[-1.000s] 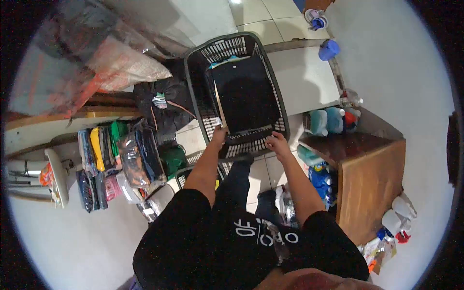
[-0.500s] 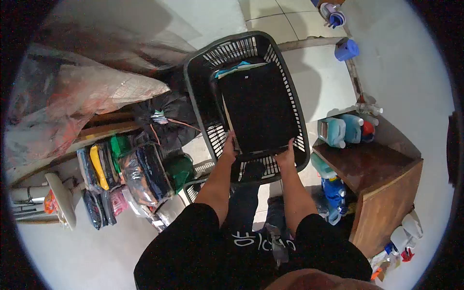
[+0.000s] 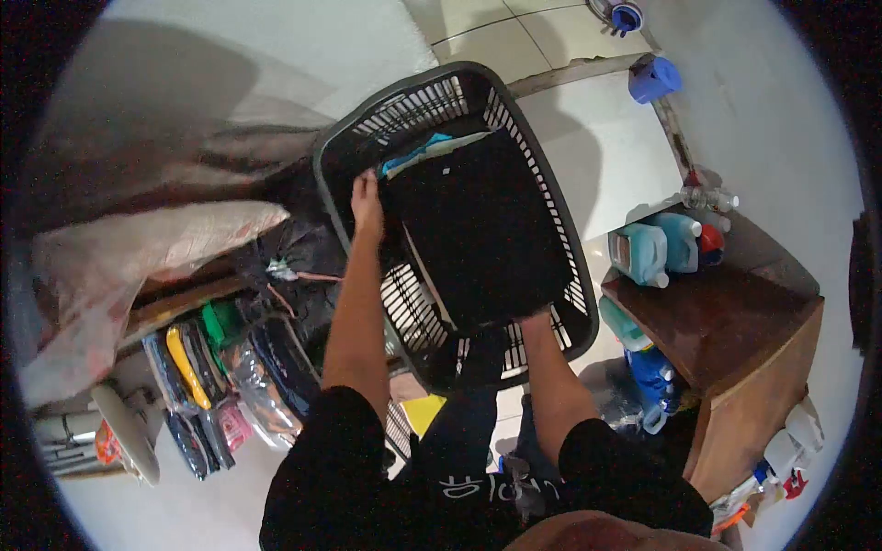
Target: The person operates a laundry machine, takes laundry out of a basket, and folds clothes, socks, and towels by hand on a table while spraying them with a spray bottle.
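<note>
A black slatted laundry basket (image 3: 571, 275) stands tilted in front of me. In it lies a stack of folded clothes with a black garment (image 3: 482, 230) on top; a small white tag shows on it. Lighter and blue cloth (image 3: 413, 158) peeks out at the far edge. My left hand (image 3: 367, 207) is by the stack's far left corner, inside the basket's left rim, its fingers stretched out. At the near right corner of the stack is my right hand (image 3: 535, 323), its fingers hidden by the black cloth.
Jugs of teal liquid (image 3: 640, 253) stand on a brown wooden cabinet (image 3: 703, 321) at right, with blue bottles (image 3: 648, 381) beside it. Plastic-wrapped clothes (image 3: 188, 367) and a black bag (image 3: 308, 230) lie at left. A blue-purple container (image 3: 654, 81) sits at the far right.
My left hand has moved from the stack's near left corner up to its far left corner. My right hand has slid under the near edge of the cloth. The basket appears lower and further left.
</note>
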Available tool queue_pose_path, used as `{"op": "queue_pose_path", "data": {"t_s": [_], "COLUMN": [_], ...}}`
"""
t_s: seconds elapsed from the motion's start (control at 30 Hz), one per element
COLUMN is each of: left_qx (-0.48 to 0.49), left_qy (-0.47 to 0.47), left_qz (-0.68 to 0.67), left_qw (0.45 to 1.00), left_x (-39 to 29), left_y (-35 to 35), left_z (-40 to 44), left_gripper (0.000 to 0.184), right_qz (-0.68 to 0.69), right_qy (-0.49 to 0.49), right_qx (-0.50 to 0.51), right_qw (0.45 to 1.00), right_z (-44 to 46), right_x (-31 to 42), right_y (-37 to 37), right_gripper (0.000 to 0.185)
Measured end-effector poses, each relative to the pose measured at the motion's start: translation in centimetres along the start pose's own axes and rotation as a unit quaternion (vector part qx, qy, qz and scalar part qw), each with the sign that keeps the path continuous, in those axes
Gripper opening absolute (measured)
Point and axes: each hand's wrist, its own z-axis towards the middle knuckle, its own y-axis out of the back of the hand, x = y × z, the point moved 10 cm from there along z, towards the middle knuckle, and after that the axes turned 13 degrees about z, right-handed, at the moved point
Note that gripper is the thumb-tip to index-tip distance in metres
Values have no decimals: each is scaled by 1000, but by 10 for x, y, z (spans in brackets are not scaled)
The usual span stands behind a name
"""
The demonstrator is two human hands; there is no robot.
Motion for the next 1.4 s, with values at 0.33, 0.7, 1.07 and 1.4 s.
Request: {"op": "queue_pose_path", "data": {"t_s": [0.33, 0.7, 1.07, 1.4], "left_qx": [399, 448, 458, 461], "left_qy": [135, 54, 47, 37], "left_qz": [325, 374, 394, 395], "left_qw": [847, 810, 796, 794], "left_x": [90, 75, 74, 70], "left_y": [-151, -178, -189, -187], "left_z": [123, 126, 133, 122], "left_gripper": [62, 67, 64, 61], "right_qz": [-113, -111, -97, -101], "right_qy": [103, 116, 111, 108], "right_qx": [-24, -31, -44, -45], "right_qw": [988, 987, 988, 988], "right_z": [23, 20, 20, 19], "right_x": [18, 17, 0, -9], "right_y": [3, -2, 13, 13], "right_gripper": [48, 48, 48, 48]}}
